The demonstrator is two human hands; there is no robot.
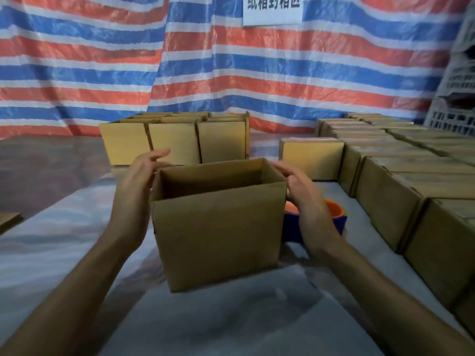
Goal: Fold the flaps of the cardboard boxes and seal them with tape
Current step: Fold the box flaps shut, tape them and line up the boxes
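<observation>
Open cardboard box (218, 227) on bench (231, 317) sits between the fingers, flaps up, long axis left-right. Left hand (136, 191) loosely spread at left wall, right hand (303, 199) straight along right rim. Tape dispenser (336, 214) just beyond right hand

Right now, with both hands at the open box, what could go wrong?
1. The box stands open, with the left hand and right hand flat at its upper sides, not gripping. On the glossy sheet it may slide or tip when flaps get pushed.
2. The tape sits just behind the right wrist, partly hidden; a sweep back could knock it.
</observation>
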